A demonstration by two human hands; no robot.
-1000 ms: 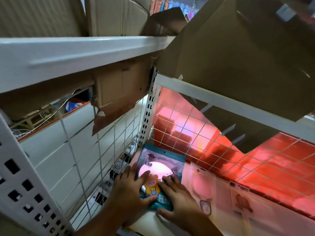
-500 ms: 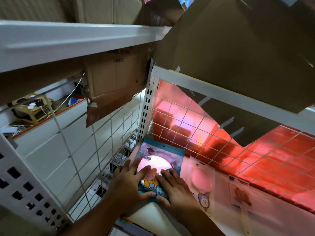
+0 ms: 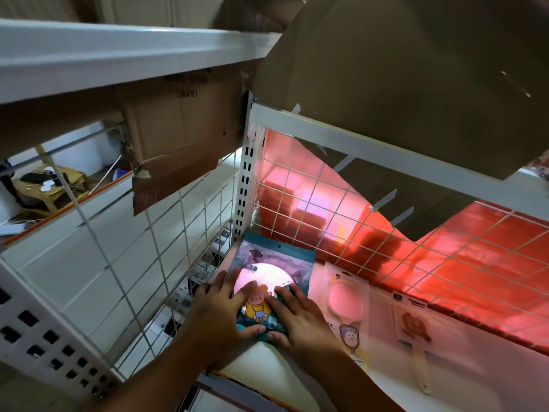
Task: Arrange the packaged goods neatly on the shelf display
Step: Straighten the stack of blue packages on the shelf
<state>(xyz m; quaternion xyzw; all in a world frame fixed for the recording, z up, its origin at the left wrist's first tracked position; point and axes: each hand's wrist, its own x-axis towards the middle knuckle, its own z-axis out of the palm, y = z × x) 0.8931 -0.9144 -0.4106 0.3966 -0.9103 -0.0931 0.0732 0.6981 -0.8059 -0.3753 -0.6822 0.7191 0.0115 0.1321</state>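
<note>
Left hand, right hand, fingers flat on teal package

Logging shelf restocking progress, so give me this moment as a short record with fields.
item: teal package, back left corner of shelf
left hand: fingers flat on teal package
right hand: fingers flat on it too
neighbours: rabbit package to its right, then bear package
backing: wire grid

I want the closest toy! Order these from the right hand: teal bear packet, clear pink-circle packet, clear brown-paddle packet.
1. Teal bear packet: under the right hand.
2. Clear pink-circle packet: beside it, rightward.
3. Clear brown-paddle packet: farthest right.
</note>
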